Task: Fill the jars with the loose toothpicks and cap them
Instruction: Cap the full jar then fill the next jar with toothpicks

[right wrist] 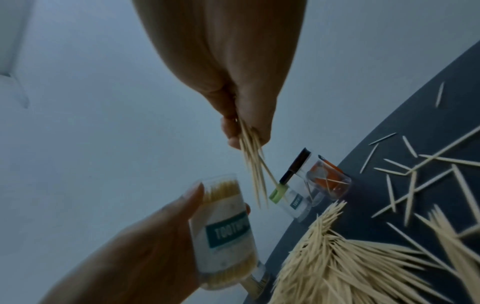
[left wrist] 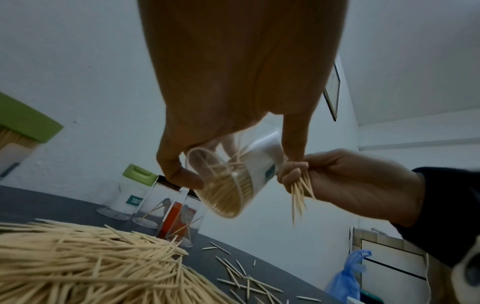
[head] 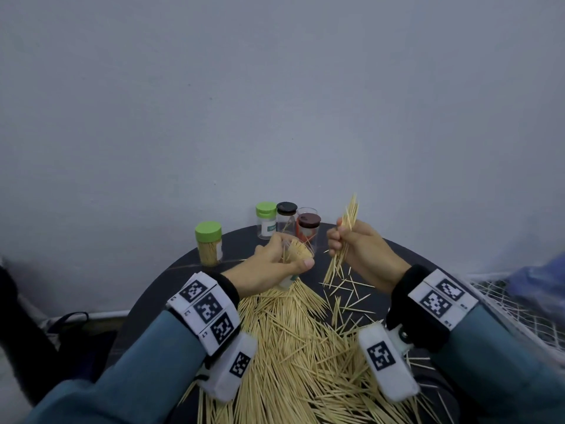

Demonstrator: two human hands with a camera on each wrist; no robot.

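Topping up the tilted jar

Left hand gripping jar, right hand at 3 o'clock pinching a toothpick bundle — best aligned parallel, tips first, before sliding in.

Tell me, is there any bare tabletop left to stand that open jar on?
Some. The dark table shows bare beyond the right hand, and between the full green-capped jar and the back jars. The near half is crowded: the toothpick pile covers it, with strays to its right.
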